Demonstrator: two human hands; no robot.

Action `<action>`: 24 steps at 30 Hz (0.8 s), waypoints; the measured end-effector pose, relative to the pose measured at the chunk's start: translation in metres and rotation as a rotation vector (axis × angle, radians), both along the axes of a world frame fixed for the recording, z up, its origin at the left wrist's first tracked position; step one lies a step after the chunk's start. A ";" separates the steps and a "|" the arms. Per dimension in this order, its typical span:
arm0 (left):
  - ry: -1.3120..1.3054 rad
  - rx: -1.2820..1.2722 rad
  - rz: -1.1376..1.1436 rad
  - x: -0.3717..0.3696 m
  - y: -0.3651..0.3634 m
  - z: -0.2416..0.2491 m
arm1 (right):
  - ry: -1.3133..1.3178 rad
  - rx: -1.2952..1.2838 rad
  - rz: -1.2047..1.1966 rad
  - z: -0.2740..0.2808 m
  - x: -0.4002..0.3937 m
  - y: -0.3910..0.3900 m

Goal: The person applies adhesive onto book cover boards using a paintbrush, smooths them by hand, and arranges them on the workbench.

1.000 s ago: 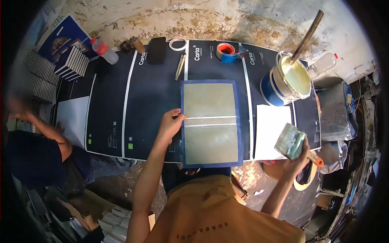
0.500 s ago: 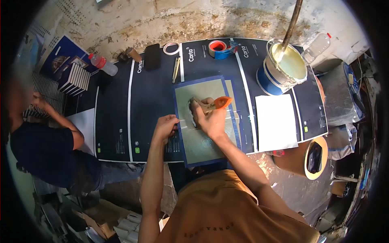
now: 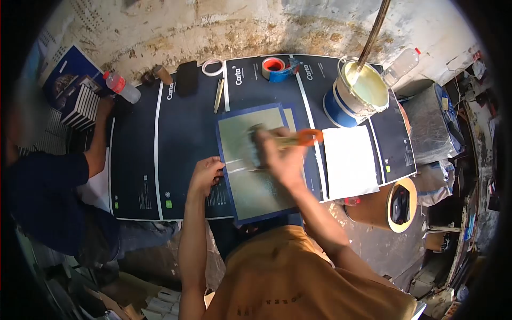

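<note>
A blue-edged cover board (image 3: 250,186) with pale grey panels lies in the middle of the dark work sheet (image 3: 186,133). My left hand (image 3: 205,175) presses on the board's left edge, fingers curled over it. My right hand (image 3: 282,157) grips a wide paintbrush (image 3: 290,140) with an orange handle; its bristles rest on the upper panel. The hand and brush are blurred. A blue and white bucket of pale glue (image 3: 358,88) with a long stick in it stands at the back right.
White paper (image 3: 349,161) lies right of the board. Tape rolls (image 3: 276,68), a phone (image 3: 186,78), a plastic bottle (image 3: 121,86) and a pen sit along the back. A person in a dark shirt (image 3: 42,197) at the left reaches to stacked books (image 3: 80,101).
My right hand brought the brush from the right side onto the board and now sweeps it across the upper panel. The person at left reached up toward the books.
</note>
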State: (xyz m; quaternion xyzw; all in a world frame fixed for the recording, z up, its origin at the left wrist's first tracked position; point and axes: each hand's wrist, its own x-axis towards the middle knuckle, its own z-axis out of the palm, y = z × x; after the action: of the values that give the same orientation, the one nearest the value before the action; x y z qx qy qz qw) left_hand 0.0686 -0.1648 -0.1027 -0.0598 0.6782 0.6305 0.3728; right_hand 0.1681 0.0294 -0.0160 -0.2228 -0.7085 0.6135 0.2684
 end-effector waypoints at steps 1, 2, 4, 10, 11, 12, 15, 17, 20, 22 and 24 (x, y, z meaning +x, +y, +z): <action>0.009 -0.005 0.000 0.000 0.000 -0.004 | 0.004 0.079 0.024 -0.023 -0.017 0.001; 0.018 -0.013 -0.002 0.000 -0.002 -0.007 | 0.009 0.157 0.044 -0.047 -0.034 0.003; 0.028 -0.044 -0.012 -0.001 -0.003 -0.003 | -0.082 0.261 0.109 -0.037 -0.056 0.033; 0.035 -0.087 -0.006 0.000 0.002 -0.002 | -0.105 0.741 -0.144 -0.019 -0.089 0.157; 0.022 -0.074 0.011 0.000 0.003 -0.001 | -0.028 0.779 -0.199 -0.017 -0.093 0.156; 0.011 -0.067 0.024 0.001 0.004 0.002 | 0.154 0.673 -0.076 -0.014 -0.098 0.139; 0.023 -0.097 0.038 0.004 0.007 0.005 | 0.004 0.332 0.153 -0.010 -0.108 0.055; 0.031 -0.129 0.037 0.005 0.006 0.004 | 0.087 0.320 0.209 -0.025 -0.118 0.012; 0.018 -0.146 0.038 0.003 0.000 0.000 | -0.014 0.588 0.258 -0.049 -0.122 0.034; 0.005 -0.129 0.060 0.006 -0.003 -0.003 | -0.142 0.574 0.118 -0.050 -0.124 0.092; 0.031 -0.122 0.047 0.004 -0.005 -0.007 | -0.160 0.670 -0.053 -0.031 -0.107 0.146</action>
State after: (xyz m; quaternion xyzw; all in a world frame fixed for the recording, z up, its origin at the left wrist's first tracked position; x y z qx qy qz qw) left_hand 0.0728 -0.1697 -0.1098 -0.0886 0.7196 0.5973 0.3428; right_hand 0.0614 0.1758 -0.0467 -0.1880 -0.8834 0.3200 0.2861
